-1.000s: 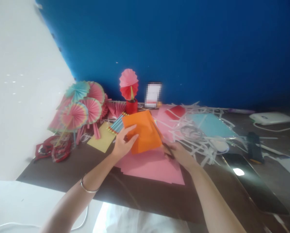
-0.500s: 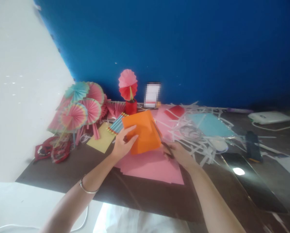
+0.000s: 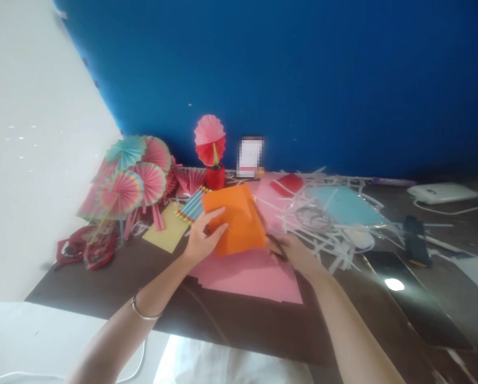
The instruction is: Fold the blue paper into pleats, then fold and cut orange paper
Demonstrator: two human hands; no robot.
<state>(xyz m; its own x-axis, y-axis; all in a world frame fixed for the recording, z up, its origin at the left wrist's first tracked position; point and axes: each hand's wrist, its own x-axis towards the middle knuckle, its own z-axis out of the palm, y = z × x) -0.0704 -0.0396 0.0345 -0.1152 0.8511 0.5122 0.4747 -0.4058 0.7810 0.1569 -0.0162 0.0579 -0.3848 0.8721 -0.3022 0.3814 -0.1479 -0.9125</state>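
An orange paper sheet (image 3: pixel 239 221) is held up over a stack of pink sheets (image 3: pixel 251 277). My left hand (image 3: pixel 206 234) grips its left side, thumb and fingers on the front face, other fingers hidden behind it. Dark-handled scissors (image 3: pixel 278 247) are in my right hand (image 3: pixel 293 253), which is closed round the handles. Their blades lie along the right edge of the orange paper. Whether the blades are parted is too blurred to tell.
Folded paper fans (image 3: pixel 121 192) stand at the left, above red packets (image 3: pixel 98 245). A red pot (image 3: pixel 215 176) holds a pink fan. White paper strips (image 3: pixel 335 248) and a blue sheet (image 3: pixel 343 205) lie right, near a dark phone (image 3: pixel 419 304).
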